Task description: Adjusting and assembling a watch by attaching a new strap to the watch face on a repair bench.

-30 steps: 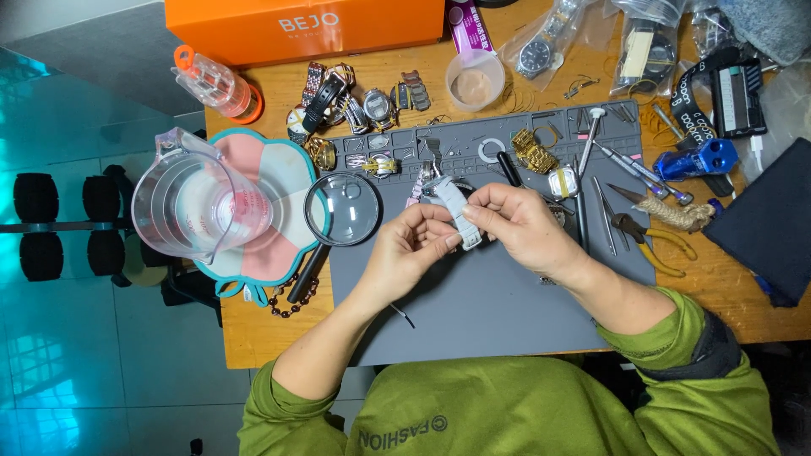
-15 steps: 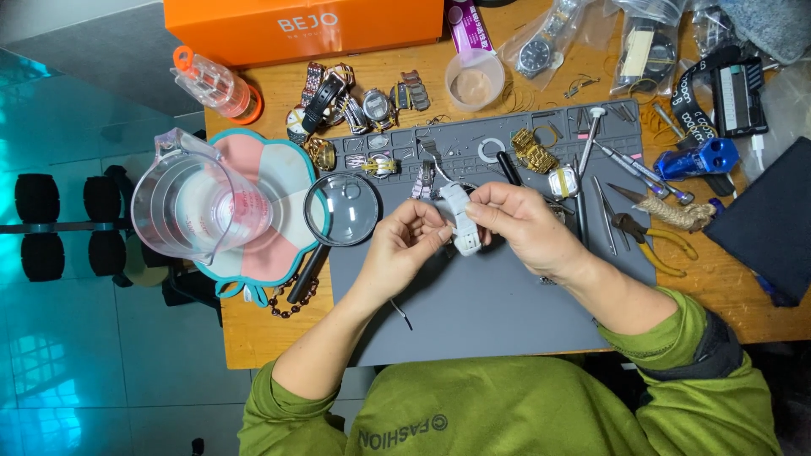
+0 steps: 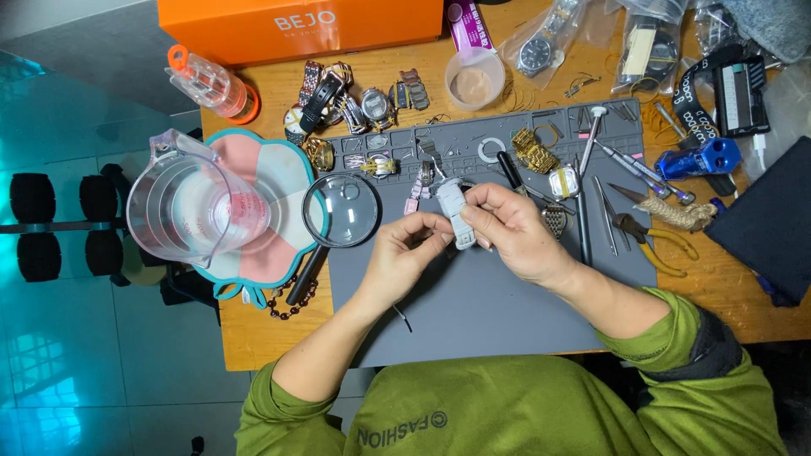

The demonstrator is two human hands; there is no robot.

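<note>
Over the grey work mat, both hands hold a white watch with a pale strap. My right hand grips its strap from the right, fingers curled around it. My left hand pinches the lower end of the strap from the left. A small pink strap piece lies just left of the watch. A magnifying glass with a black handle rests at the mat's left edge, close to my left hand.
A clear measuring jug stands on a pink and teal mat at the left. Several watches, an orange box, a small cup, screwdrivers, pliers and a dark pouch crowd the wooden table.
Both hands stay on the white watch; the fingers have shifted slightly along the strap. Nothing else has moved.
</note>
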